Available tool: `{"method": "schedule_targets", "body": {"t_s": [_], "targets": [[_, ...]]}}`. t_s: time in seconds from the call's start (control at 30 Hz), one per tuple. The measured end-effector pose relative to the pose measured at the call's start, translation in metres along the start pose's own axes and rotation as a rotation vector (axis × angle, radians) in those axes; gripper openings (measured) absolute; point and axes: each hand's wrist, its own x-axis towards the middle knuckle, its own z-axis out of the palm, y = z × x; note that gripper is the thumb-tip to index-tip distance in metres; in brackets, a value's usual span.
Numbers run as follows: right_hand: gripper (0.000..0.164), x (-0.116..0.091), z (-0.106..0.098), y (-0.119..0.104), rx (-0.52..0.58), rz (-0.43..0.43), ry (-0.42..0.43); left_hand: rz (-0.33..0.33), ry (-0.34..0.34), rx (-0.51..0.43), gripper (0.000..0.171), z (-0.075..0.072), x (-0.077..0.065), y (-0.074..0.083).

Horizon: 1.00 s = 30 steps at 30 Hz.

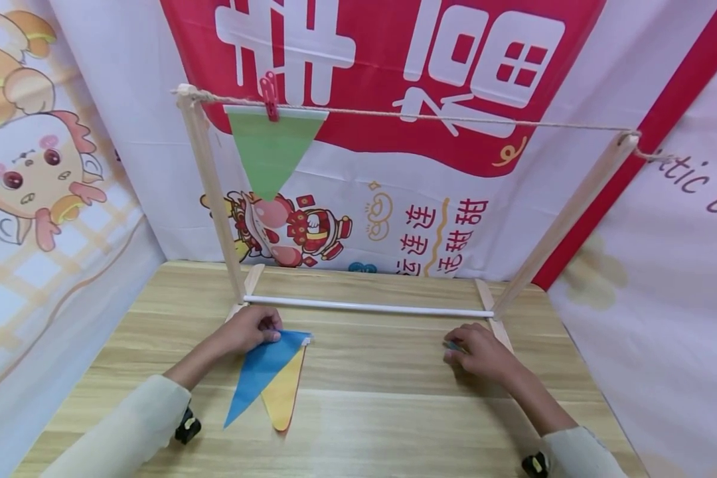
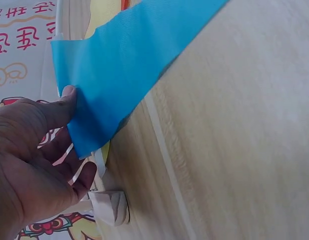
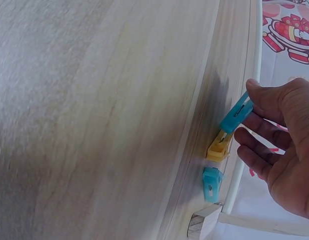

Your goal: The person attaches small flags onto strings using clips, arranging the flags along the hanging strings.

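Observation:
My left hand [image 1: 252, 330] pinches the top edge of a blue triangular pennant [image 1: 267, 365] between thumb and fingers, low at the table's left. Partly covered by it is a yellow pennant [image 1: 285, 390] with a thin red edge showing behind. At the right, my right hand [image 1: 480, 350] pinches a blue clothespin [image 3: 237, 112] with thumb and fingertips. Beside those fingers on the table lie a yellow clothespin [image 3: 218, 146] and a second blue clothespin [image 3: 211, 184]. A green pennant [image 1: 273, 149] hangs from the twine [image 1: 370, 113], clipped by a red clothespin [image 1: 269, 96].
Two wooden posts [image 1: 212, 199] hold up the twine; the right post [image 1: 564, 222] leans outward in the head view. A white rod [image 1: 364, 306] joins their feet across the back of the wooden table [image 1: 394, 425]. Printed cloth [image 1: 358, 159] hangs behind.

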Motion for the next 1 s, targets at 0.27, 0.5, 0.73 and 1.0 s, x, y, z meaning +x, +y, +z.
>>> {"method": "schedule_targets", "body": {"t_s": [0.27, 0.5, 0.73, 1.0], "targets": [[0.023, 0.003, -0.002, -0.003, -0.020, -0.019, 0.087, 0.037, 0.022, 0.053, 0.007, -0.002, -0.002, 0.004], [0.026, 0.008, -0.003, -0.003, 0.091, 0.011, 0.099, 0.026, 0.029, 0.023, 0.015, -0.002, 0.002, 0.002], [0.032, 0.012, -0.006, -0.003, 0.209, 0.098, 0.045, 0.004, 0.077, 0.008, 0.024, 0.000, 0.006, 0.002], [0.031, 0.013, -0.011, -0.002, 0.273, 0.178, 0.047, -0.031, 0.116, -0.112, 0.016, -0.001, 0.003, 0.006]]}}
